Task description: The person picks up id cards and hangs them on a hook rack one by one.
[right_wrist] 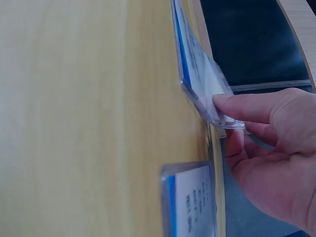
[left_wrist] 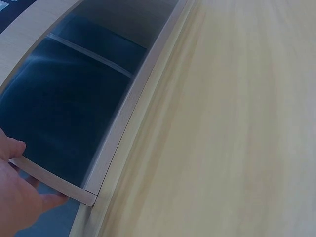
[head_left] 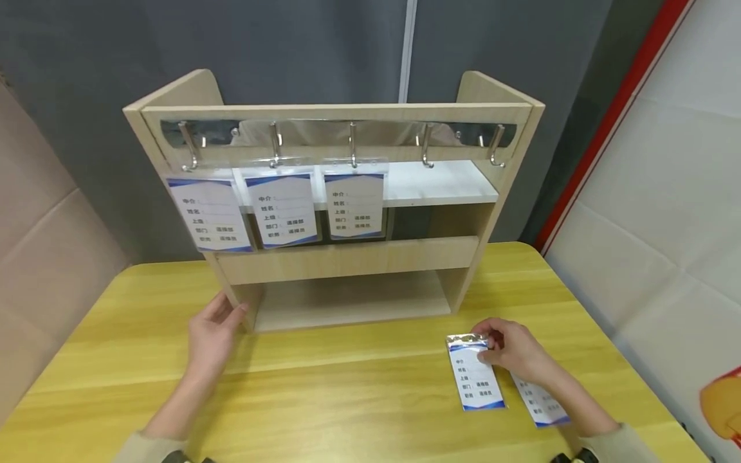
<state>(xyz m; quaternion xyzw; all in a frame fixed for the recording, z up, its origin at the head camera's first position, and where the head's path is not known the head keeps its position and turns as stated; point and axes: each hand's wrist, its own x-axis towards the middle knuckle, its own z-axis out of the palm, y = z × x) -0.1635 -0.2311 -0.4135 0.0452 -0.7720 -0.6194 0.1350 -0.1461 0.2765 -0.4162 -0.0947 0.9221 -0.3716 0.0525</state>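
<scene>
Left hand (left_wrist: 19, 200) gripping 1 wooden side panel (left_wrist: 57, 182), wood-grain tabletop (left_wrist: 222, 123) alongside

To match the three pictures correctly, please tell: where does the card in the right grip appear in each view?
Head: card low, right of centre, held by the right grip.
Left wrist: not in it.
Right wrist: top, right of centre.
Shared landmark: the table, in all three.

A dark grey backdrop (head_left: 318, 51) stands behind the yellow table (head_left: 347, 399).
</scene>
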